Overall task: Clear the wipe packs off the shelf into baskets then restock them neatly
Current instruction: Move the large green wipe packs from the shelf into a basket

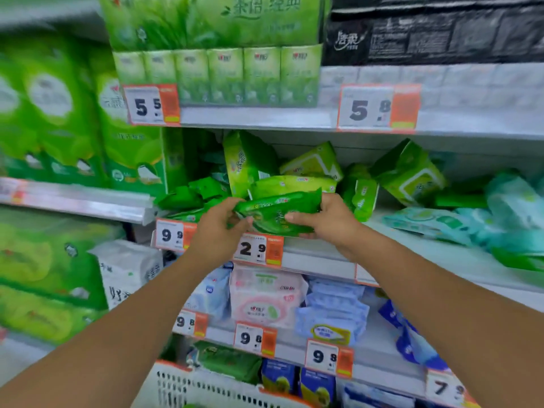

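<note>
Both hands hold one dark green wipe pack (278, 214) just in front of the shelf (318, 257), above the 2.9 price tag (258, 249). The pack looks light, soft and a bit slick in its film wrap, so taking it by the two ends seems wise. The left hand (219, 228) pinches the left end, fingers curled tight. The right hand (326, 219) wraps the right end. Behind, more green packs (294, 178) lie jumbled. A white basket (206, 388) waits below.
</note>
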